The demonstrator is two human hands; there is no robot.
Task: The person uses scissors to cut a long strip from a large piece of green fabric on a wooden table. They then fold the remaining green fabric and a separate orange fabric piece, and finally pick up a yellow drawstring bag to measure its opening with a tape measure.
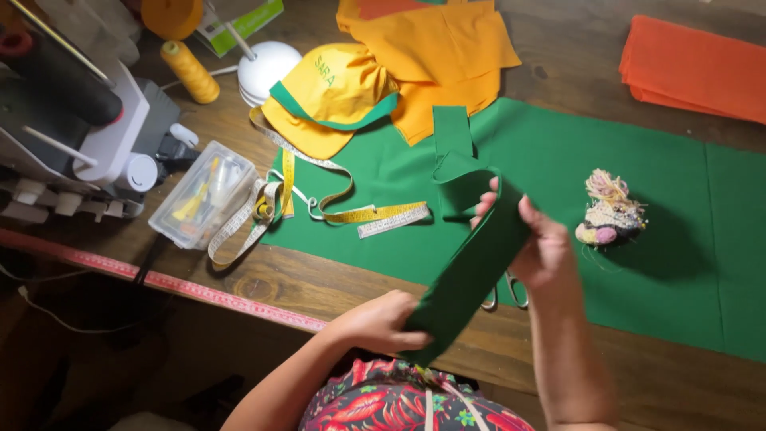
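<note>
Green fabric strip (471, 267) stretched slantwise at lower centre of frame, pinched at its near end by left hand (381, 321), gripped higher by right hand (536, 243), above green cloth (638, 207) on wooden table (319, 283).

Matt woven cloth is seen in the green strip (471, 271); worn, grained wood in the table (319, 283); clear glossy plastic in the box (203, 195).

A cap (331, 96) lies behind the tape measure (319, 203), with the pincushion (610, 215) well apart on the right.
</note>
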